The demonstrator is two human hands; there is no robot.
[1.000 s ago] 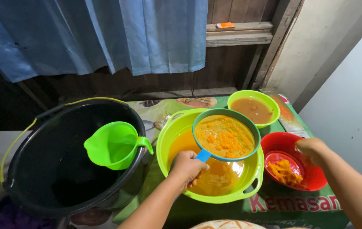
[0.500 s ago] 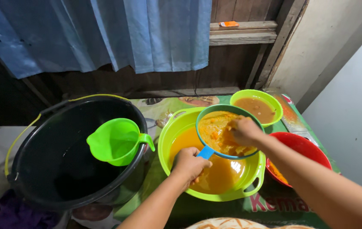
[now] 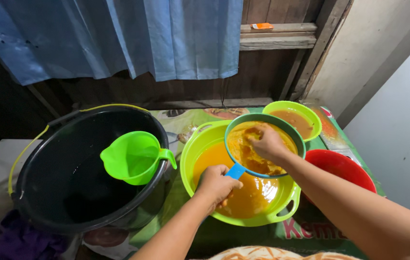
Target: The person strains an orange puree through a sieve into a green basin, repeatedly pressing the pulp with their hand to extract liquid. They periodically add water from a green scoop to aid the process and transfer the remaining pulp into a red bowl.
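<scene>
Head view, looking down on a desk (image 3: 310, 231) under a printed green cover.

Left hand (image 3: 218, 183) curled tight around the blue handle (image 3: 236, 170) of a round strainer (image 3: 264, 145), gripping it near the rim. Strainer held level over the large lime-green basin (image 3: 200, 144), its far edge overlapping the basin's far rim. Right hand (image 3: 267, 142) down inside the strainer, fingers bent and pressing into wet orange pulp (image 3: 243, 154); fingertips buried in the pulp, so hard to tell how far apart. Cloudy orange liquid (image 3: 250, 195) pooled in the basin beneath, reaching close to the near wall.

Right of the basin, touching or nearly touching it, a red bowl (image 3: 344, 166), partly hidden behind the right forearm. Far right, just beyond the strainer, a smaller lime-green bowl (image 3: 310, 115) holding brownish-orange liquid.

Left of the basin, a big black bucket (image 3: 36, 168) with a yellow bail handle, dark inside. Bright green plastic jug (image 3: 135, 156) sitting tilted on the bucket's right rim, spout pointing left over the bucket, handle toward the basin.

Behind, a blue curtain (image 3: 118, 38) hanging over dark wooden boards, with a wooden ledge (image 3: 277, 36) at upper right carrying a small orange object (image 3: 262, 26). Purple cloth (image 3: 19, 240) bunched at near left beside the bucket.
</scene>
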